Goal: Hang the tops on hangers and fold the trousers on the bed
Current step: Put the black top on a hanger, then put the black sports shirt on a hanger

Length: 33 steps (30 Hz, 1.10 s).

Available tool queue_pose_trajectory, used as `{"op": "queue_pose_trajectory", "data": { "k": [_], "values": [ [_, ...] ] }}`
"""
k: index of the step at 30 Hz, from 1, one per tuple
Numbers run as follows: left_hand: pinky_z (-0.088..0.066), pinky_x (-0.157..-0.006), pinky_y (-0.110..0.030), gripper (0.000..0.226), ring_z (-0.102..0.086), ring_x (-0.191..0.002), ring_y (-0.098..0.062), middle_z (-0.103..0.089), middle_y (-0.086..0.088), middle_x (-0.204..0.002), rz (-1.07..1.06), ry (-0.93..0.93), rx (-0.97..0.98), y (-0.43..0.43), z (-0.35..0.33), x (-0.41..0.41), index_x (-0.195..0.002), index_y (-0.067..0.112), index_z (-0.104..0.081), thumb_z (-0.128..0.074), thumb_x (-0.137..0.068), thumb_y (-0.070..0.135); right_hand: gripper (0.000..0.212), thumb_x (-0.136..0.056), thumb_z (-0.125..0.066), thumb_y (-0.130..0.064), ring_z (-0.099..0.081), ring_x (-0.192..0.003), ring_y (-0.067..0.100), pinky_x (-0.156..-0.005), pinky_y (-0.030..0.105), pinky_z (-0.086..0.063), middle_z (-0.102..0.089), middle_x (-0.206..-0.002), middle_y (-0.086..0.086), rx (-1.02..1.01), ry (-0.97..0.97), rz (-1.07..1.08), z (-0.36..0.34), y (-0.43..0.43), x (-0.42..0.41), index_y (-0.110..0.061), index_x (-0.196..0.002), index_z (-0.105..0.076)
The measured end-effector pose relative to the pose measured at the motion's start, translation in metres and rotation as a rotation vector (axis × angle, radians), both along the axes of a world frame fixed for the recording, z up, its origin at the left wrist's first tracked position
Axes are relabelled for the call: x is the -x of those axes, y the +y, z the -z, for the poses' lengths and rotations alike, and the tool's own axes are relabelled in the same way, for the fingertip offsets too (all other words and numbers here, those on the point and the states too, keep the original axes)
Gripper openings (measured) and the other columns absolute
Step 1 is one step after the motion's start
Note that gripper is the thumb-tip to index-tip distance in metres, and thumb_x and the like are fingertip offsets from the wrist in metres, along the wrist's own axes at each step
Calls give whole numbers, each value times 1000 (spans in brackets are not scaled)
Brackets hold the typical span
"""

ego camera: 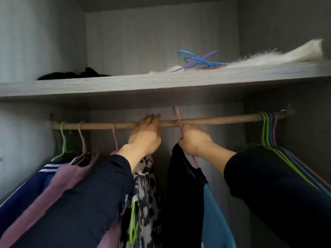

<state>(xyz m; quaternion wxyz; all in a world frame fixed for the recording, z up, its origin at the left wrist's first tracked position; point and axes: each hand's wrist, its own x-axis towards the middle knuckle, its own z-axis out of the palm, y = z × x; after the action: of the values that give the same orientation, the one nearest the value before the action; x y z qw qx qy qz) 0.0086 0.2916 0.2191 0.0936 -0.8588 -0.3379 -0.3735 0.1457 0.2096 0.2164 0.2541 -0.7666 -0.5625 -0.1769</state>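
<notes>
I face a wardrobe with a wooden rail (pixel 215 120). My right hand (pixel 194 140) grips the neck of a pink hanger (pixel 177 115) whose hook stands just above the rail. A black and teal top (pixel 186 194) hangs from that hanger. My left hand (pixel 146 135) rests on the rail to the left, fingers laid over it. Left of it hang a navy striped top (pixel 35 183), a mauve top (pixel 71 174) and a black-and-white patterned top (pixel 145 190), each on a hanger.
Several empty green, blue and pink hangers (pixel 268 129) bunch at the rail's right end. The shelf (pixel 125 85) above carries loose blue and purple hangers (pixel 198 60), a white furry item (pixel 286 54) and dark cloth (pixel 75 75).
</notes>
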Motion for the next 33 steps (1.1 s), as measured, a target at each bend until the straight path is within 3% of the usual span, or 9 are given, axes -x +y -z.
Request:
{"op": "queue_pose_trajectory", "data": {
  "k": [2, 4, 8, 13, 19, 22, 25, 29, 33],
  "values": [
    [-8, -118, -30, 53, -20, -145, -20, -26, -4, -157, 6, 26, -50, 17, 1, -3, -151, 17, -24, -36, -100, 17, 15, -93, -52, -17, -46, -64, 15, -50, 23, -36, -48, -79, 1, -7, 7, 11, 4, 18, -1, -8, -105, -53],
    [-7, -115, -27, 51, -28, -140, -22, -34, -4, -153, 26, -15, -96, 29, 6, -4, -149, 17, -30, -39, -98, 15, 11, -93, -53, -21, -48, -67, 17, -50, 25, -36, -49, -81, 2, 22, -22, 35, 15, 32, 0, -11, -97, -52],
    [-14, -114, -27, 49, -35, -135, -25, -44, -5, -146, 85, -111, -133, 37, 12, -6, -144, 14, -40, -42, -96, 11, 13, -95, -50, -22, -48, -73, 20, -56, 27, -38, -52, -86, 5, 60, -49, 16, 38, 46, 5, -12, -86, -47],
    [-26, -109, -30, 47, -40, -131, -26, -49, -5, -142, 95, -140, -130, 36, 6, -6, -142, 15, -45, -42, -94, 13, 22, -93, -49, -19, -49, -66, 17, -47, 23, -33, -46, -75, 0, 48, 54, -22, 35, 59, 10, -15, -74, -41],
    [-28, -107, -32, 43, -46, -127, -28, -51, -8, -141, 75, -94, -116, 24, 2, -4, -138, 15, -49, -41, -95, 13, 37, -102, -35, -35, -58, -78, 30, -64, 29, -42, -57, -85, 11, -48, 142, -116, 53, 53, 6, -15, -73, -43],
    [-31, -103, -36, 38, -50, -120, -33, -54, -15, -135, 26, -60, -70, 18, -5, -8, -134, 15, -50, -35, -100, 21, 41, -102, -32, -41, -58, -87, 34, -68, 30, -37, -61, -94, 17, -87, 31, -66, 52, 30, -13, -15, -72, -44],
    [-28, -105, -38, 46, -43, -125, -36, -46, -20, -140, 4, -85, -40, 3, -8, -25, -142, 10, -37, -36, -100, 27, 35, -100, -35, -39, -61, -91, 36, -68, 33, -38, -64, -102, 16, -86, -177, 84, 48, -5, -41, -12, -91, -56],
    [-23, -113, -43, 53, -35, -134, -32, -39, -12, -147, 114, -11, -225, -22, -3, -68, -146, 13, -33, -41, -95, 26, 24, -95, -46, -30, -64, -93, 36, -65, 33, -37, -67, -103, 16, -62, -402, 292, 39, -59, -85, -11, -101, -59],
    [-11, -118, -45, 57, -24, -141, -29, -28, -11, -154, 200, 34, -173, -41, 3, -111, -150, 18, -26, -41, -96, 28, 20, -91, -51, -22, -66, -96, 34, -64, 32, -36, -68, -105, 12, 3, -456, 476, 36, -105, -124, -12, -106, -58]
  ]
}}
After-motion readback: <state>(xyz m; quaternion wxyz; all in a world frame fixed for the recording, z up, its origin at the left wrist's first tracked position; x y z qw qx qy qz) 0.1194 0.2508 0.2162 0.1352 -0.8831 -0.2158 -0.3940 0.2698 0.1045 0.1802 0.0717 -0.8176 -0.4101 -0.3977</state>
